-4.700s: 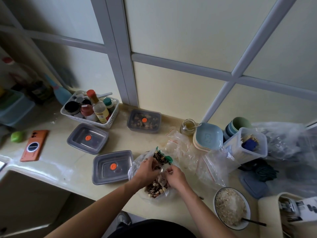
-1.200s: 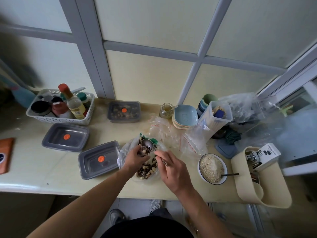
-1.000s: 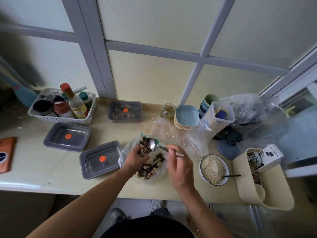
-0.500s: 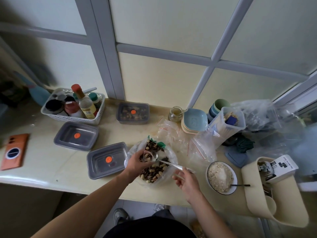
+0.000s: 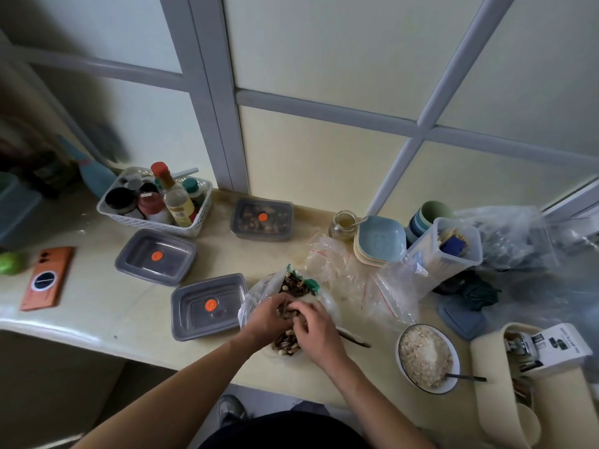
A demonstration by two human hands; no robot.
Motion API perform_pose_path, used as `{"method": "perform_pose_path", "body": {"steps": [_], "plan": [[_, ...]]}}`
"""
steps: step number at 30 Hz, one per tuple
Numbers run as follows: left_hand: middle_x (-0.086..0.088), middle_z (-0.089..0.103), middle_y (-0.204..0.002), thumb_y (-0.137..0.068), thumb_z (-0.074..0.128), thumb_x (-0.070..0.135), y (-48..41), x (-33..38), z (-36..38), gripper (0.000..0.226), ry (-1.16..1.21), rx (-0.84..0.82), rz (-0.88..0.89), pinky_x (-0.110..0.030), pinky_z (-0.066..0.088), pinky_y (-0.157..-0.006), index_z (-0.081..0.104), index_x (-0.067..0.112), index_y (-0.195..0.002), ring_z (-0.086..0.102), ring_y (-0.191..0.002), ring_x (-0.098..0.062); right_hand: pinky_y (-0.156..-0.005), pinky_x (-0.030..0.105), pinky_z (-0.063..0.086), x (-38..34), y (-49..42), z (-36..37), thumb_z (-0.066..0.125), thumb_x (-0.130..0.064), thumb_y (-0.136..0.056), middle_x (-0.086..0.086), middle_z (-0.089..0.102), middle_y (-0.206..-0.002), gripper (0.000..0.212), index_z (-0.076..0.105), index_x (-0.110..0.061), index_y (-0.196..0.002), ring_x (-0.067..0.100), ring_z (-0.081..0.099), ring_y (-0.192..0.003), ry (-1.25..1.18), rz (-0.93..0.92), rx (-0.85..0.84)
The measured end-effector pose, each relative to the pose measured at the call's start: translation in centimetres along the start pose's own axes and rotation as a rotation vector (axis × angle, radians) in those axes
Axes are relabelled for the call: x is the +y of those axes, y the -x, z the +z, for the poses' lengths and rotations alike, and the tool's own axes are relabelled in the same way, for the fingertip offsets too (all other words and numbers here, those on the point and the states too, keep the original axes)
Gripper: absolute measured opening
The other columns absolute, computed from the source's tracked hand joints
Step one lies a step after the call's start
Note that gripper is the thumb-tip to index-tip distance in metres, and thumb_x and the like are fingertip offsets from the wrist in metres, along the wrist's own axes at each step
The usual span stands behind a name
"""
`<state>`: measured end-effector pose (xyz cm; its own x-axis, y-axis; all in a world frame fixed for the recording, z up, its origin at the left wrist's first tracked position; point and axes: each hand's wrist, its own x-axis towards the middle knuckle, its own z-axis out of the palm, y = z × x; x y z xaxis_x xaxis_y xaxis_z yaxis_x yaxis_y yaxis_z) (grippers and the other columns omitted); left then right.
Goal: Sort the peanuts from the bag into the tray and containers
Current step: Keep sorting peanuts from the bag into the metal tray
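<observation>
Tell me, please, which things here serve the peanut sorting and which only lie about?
For the job: bag of peanuts and seeds, near empty grey container, far empty grey container, filled grey container, spoon.
Lying about: orange phone, bottle basket, bowl of oats, plate stack, glass jar.

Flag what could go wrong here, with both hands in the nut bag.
1. The bag sits near the counter front edge. With the left hand and right hand both digging, the mix could spill to the floor.
2. The nearest grey container looks lidded, so sorted pieces may have nowhere to go.
3. The spoon lies beside the right hand; a sweep could knock it off.
</observation>
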<state>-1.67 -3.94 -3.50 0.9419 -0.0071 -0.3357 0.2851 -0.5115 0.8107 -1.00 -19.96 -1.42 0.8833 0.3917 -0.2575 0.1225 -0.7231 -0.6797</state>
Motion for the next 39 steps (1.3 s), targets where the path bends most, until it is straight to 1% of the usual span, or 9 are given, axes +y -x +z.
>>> {"method": "perform_pose_path", "body": {"steps": [3, 7, 12, 16, 18, 22, 27, 32, 39], "plan": [[0.013, 0.070, -0.092, -0.071, 0.065, 0.036, 0.0, 0.3, 0.3, 0.027, -0.002, 0.007, 0.003, -0.031, 0.054, -0.083, 0.065, 0.031, -0.098, 0.066, -0.090, -0.006, -0.098, 0.039, 0.050, -0.4, -0.5, -0.2, 0.046, -0.018, -0.102, 0.003, 0.047, -0.134, 0.046, 0.050, -0.028, -0.147, 0.024, 0.057, -0.116, 0.122, 0.045, -0.112], [0.013, 0.068, -0.095, -0.080, 0.072, 0.026, 0.4, -0.1, 0.5, 0.027, -0.039, -0.038, -0.039, -0.026, 0.051, -0.082, 0.065, 0.028, -0.105, 0.063, -0.090, -0.005, -0.097, 0.038, 0.050, 0.4, -1.0, 0.0, 0.046, -0.018, -0.100, 0.003, 0.046, -0.131, 0.047, 0.052, -0.026, -0.146, 0.026, 0.057, -0.115, 0.162, 0.073, -0.180], [0.009, 0.066, -0.111, -0.078, 0.075, 0.029, 0.7, -0.7, 0.4, 0.054, -0.023, -0.100, -0.090, -0.027, 0.053, -0.090, 0.060, 0.021, -0.129, 0.063, -0.104, -0.012, -0.099, 0.039, 0.050, 2.4, -1.0, 1.2, 0.056, -0.022, -0.097, 0.004, 0.044, -0.133, 0.056, 0.045, -0.033, -0.152, 0.028, 0.059, -0.116, 0.162, 0.067, -0.265], [0.004, 0.065, -0.122, -0.062, 0.059, 0.043, 0.7, -0.8, 0.0, 0.076, 0.046, -0.079, -0.128, -0.035, 0.053, -0.099, 0.056, 0.020, -0.135, 0.063, -0.113, -0.013, -0.096, 0.037, 0.051, 2.6, -1.2, 2.0, 0.060, -0.023, -0.099, 0.001, 0.049, -0.123, 0.046, 0.056, -0.032, -0.145, 0.023, 0.060, -0.110, 0.122, 0.052, -0.131], [0.004, 0.068, -0.118, -0.068, 0.058, 0.028, 0.6, -0.9, 0.0, 0.062, 0.060, -0.069, -0.153, -0.035, 0.055, -0.097, 0.058, 0.021, -0.130, 0.065, -0.111, -0.015, -0.097, 0.032, 0.048, 2.5, -1.5, 2.0, 0.059, -0.017, -0.100, 0.003, 0.055, -0.119, 0.037, 0.066, -0.026, -0.135, 0.021, 0.058, -0.109, 0.102, 0.041, -0.067], [0.007, 0.067, -0.108, -0.090, 0.068, 0.013, 0.9, -0.4, -0.4, 0.037, 0.044, -0.037, -0.136, -0.012, 0.051, -0.084, 0.061, 0.019, -0.126, 0.065, -0.103, -0.011, -0.090, 0.031, 0.048, 2.5, -1.6, 1.9, 0.060, -0.011, -0.098, 0.004, 0.067, -0.108, 0.020, 0.075, -0.016, -0.110, 0.021, 0.061, -0.101, 0.087, -0.013, 0.028], [0.006, 0.073, -0.101, -0.079, 0.082, 0.032, 1.0, -0.9, -0.9, 0.033, 0.143, -0.058, -0.095, -0.030, 0.057, -0.091, 0.071, 0.024, -0.109, 0.070, -0.097, -0.010, -0.077, 0.025, 0.050, 2.4, -1.1, 0.9, 0.060, -0.017, -0.097, -0.006, 0.059, -0.099, 0.009, 0.068, -0.019, -0.097, 0.011, 0.058, -0.087, 0.053, -0.093, 0.103], [-0.020, 0.075, -0.094, -0.084, 0.083, 0.012, 1.0, 0.2, -1.1, 0.026, 0.489, -0.077, -0.127, -0.037, 0.060, -0.083, 0.069, -0.003, -0.099, 0.073, -0.087, -0.028, -0.076, 0.004, 0.040, 2.1, -1.1, -0.5, 0.066, -0.016, -0.096, -0.015, 0.061, -0.092, 0.007, 0.072, -0.019, -0.093, -0.008, 0.056, -0.086, -0.081, -0.125, 0.198], [-0.019, 0.070, -0.090, -0.093, 0.073, 0.016, 1.4, 2.2, -1.0, 0.018, 0.655, -0.093, -0.187, -0.031, 0.059, -0.068, 0.065, 0.002, -0.101, 0.068, -0.081, -0.028, -0.072, 0.017, 0.047, 1.7, -1.2, -1.3, 0.058, -0.018, -0.102, -0.008, 0.063, -0.091, 0.011, 0.066, -0.019, -0.094, 0.005, 0.057, -0.082, -0.042, -0.172, 0.251]]}}
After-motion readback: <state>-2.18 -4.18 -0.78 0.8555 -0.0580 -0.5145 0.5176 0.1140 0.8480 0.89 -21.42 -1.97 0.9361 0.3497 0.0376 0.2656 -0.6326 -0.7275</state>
